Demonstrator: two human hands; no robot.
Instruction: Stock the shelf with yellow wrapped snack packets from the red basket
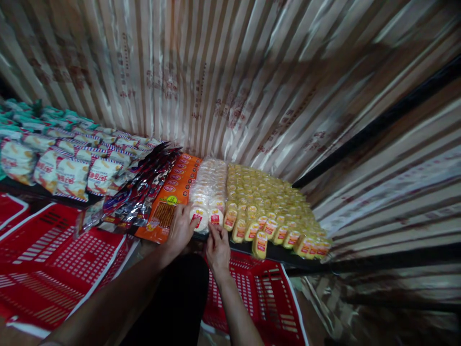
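My left hand (181,225) presses against the left side of a white round snack packet (199,222) with a red label, its fingers curled at the edge. At the lower edge of a matching packet (216,216) on the right, my right hand (218,247) has its fingers closed together. Both packets stand side by side at the front of a double row of white wrapped packets (208,178). Left of them lies an orange snack bag (182,175), partly behind my left hand. Yellow wrapped packets (259,192) fill the shelf on the right.
Dark shiny pouches (144,185) and white-and-blue snack bags (72,175) line the shelf leftward. Red plastic baskets (61,254) (248,283) sit below the shelf's front edge. Striped plastic sheeting (216,72) hangs behind, and a dark pole (378,122) slants across the right.
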